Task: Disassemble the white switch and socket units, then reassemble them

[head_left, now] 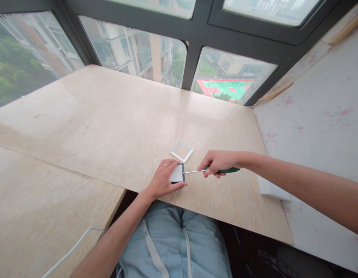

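My left hand grips a small white box-like device with a dark grey edge, its fingers along the far side and the thumb along the near side. In my right hand is a screwdriver with a green handle, fingers wrapped round it. Its metal shaft points left, and the tip meets the device's grey side; whether it sits in a screw is too small to tell. Just beyond the device, a thin white square frame lies flat on the tabletop.
The beige marble-look top runs up to dark-framed windows. A floral-papered wall stands at the right, with a white block against it. A white cable lies at the lower left. My legs are under the front edge.
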A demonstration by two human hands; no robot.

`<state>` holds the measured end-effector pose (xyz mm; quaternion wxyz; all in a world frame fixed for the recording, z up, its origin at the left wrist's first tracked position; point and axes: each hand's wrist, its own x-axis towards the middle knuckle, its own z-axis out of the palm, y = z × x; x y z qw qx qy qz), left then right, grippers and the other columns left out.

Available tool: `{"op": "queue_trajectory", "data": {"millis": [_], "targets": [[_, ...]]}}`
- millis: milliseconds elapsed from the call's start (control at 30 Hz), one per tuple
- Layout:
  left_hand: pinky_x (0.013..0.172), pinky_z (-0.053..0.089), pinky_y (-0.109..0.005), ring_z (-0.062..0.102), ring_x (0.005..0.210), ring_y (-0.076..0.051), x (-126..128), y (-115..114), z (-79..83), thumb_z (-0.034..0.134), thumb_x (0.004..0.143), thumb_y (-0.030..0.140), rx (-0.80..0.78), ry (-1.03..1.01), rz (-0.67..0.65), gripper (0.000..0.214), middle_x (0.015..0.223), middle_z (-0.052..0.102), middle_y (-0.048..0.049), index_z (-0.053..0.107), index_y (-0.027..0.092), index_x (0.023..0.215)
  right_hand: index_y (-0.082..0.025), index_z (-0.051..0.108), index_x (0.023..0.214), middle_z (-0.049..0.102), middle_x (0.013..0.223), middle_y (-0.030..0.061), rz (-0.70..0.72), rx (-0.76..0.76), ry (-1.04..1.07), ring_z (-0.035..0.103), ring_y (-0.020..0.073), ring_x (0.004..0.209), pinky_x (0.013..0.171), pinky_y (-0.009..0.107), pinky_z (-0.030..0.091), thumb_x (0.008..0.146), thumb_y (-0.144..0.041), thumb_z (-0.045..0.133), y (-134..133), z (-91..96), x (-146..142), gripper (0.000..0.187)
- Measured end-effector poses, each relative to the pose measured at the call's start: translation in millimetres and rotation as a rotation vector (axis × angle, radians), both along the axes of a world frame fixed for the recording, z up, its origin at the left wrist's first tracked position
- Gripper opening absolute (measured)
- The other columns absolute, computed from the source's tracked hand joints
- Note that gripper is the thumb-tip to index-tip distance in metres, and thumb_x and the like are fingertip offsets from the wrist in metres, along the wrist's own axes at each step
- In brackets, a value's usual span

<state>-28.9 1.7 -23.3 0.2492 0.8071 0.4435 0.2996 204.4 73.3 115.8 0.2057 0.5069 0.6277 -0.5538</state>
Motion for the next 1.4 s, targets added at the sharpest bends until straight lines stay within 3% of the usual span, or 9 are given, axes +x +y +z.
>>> {"op": "queue_trajectory", "data": {"millis": [133, 267, 567, 767, 900, 1067, 1200, 1300, 1400], "targets": [[0.104, 0.045, -0.051, 0.055, 0.119, -0.034, 0.6, 0.2, 1.0, 0.073, 0.079, 0.057, 0.013, 0.012, 0.000, 0.067, 0.127, 0.062, -0.0143, 0.054, 0.021, 0.133, -0.013, 0.076, 0.096, 0.072, 0.089, 0.0061, -0.316, -0.236, 0.225, 0.052, 0.0066, 0.052, 0.044, 0.020, 0.038, 0.065, -0.018, 0.070, -7.7, -27.5, 21.2, 0.032], [0.103, 0.047, -0.049, 0.056, 0.119, -0.033, 0.7, -0.5, 1.3, 0.072, 0.080, 0.059, 0.013, 0.025, 0.004, 0.068, 0.127, 0.063, -0.0137, 0.055, 0.022, 0.134, -0.014, 0.077, 0.098, 0.072, 0.091, 0.0067, -0.412, -0.265, 0.304, 0.053, 0.0068, 0.052, 0.043, 0.020, 0.038, 0.063, -0.022, 0.074, -15.3, -43.3, 26.6, 0.036], [0.104, 0.045, -0.048, 0.058, 0.117, -0.030, 0.5, -1.6, -5.2, 0.077, 0.076, 0.059, -0.021, -0.163, 0.043, 0.063, 0.123, 0.065, -0.0128, 0.061, 0.019, 0.123, -0.015, 0.074, 0.120, 0.073, 0.097, 0.0085, -0.110, 0.184, 0.268, 0.059, 0.0120, 0.062, 0.060, 0.027, 0.049, 0.078, -0.031, 0.064, -34.7, -49.3, 33.3, 0.047], [0.093, 0.053, -0.045, 0.064, 0.110, -0.029, -6.6, -1.4, -2.8, 0.067, 0.083, 0.058, -0.415, -0.662, 0.163, 0.059, 0.126, 0.064, -0.0151, 0.056, 0.018, 0.125, -0.016, 0.071, 0.126, 0.073, 0.104, 0.0100, -0.067, 0.228, 0.254, 0.064, 0.0153, 0.069, 0.069, 0.031, 0.052, 0.084, -0.032, 0.059, -45.5, -45.8, 42.3, 0.046], [0.095, 0.052, -0.041, 0.063, 0.113, -0.026, -19.8, 2.8, 0.4, 0.060, 0.083, 0.044, -0.399, -0.887, 0.365, 0.045, 0.120, 0.066, -0.0116, 0.054, 0.018, 0.119, -0.016, 0.069, 0.129, 0.076, 0.103, 0.0102, 0.030, 0.368, 0.186, 0.068, 0.0184, 0.077, 0.077, 0.034, 0.052, 0.091, -0.029, 0.053, -52.8, -27.2, 36.0, 0.043], [0.054, 0.045, -0.024, 0.055, 0.060, -0.011, -34.6, 2.5, 3.6, 0.062, 0.066, 0.024, -0.435, -0.734, 0.760, 0.037, 0.084, 0.058, 0.0012, 0.050, 0.020, 0.101, -0.019, 0.070, 0.128, 0.077, 0.106, 0.0114, 0.331, 0.643, 0.050, 0.069, 0.0242, 0.097, 0.084, 0.035, 0.048, 0.092, -0.014, 0.050, -56.0, -6.7, 7.4, 0.041], [0.044, 0.034, -0.020, 0.041, 0.044, -0.008, -37.8, -7.0, 13.6, 0.056, 0.074, 0.027, -0.497, -0.679, 0.735, 0.018, 0.067, 0.046, 0.0076, 0.045, 0.023, 0.089, -0.021, 0.073, 0.121, 0.077, 0.099, 0.0125, 0.516, 0.727, -0.130, 0.072, 0.0268, 0.092, 0.071, 0.032, 0.047, 0.090, -0.010, 0.051, -52.8, -1.3, -17.2, 0.039], [0.064, 0.052, -0.030, 0.062, 0.068, -0.016, -34.8, -14.8, 25.1, 0.063, 0.082, 0.036, -0.322, -0.388, 0.612, 0.025, 0.084, 0.060, 0.0006, 0.055, 0.022, 0.101, -0.020, 0.076, 0.110, 0.077, 0.097, 0.0134, 0.589, 0.735, -0.196, 0.073, 0.0268, 0.088, 0.064, 0.030, 0.044, 0.089, -0.009, 0.051, -49.3, 4.3, -33.7, 0.035], [0.094, 0.053, -0.042, 0.065, 0.112, -0.029, -30.3, -17.6, 30.8, 0.080, 0.075, 0.047, -0.185, -0.089, 0.332, 0.064, 0.120, 0.065, -0.0080, 0.055, 0.026, 0.129, -0.018, 0.077, 0.104, 0.077, 0.094, 0.0142, 0.624, 0.723, -0.226, 0.073, 0.0273, 0.085, 0.061, 0.029, 0.043, 0.086, -0.009, 0.052, -43.7, 9.6, -44.4, 0.032]]}}
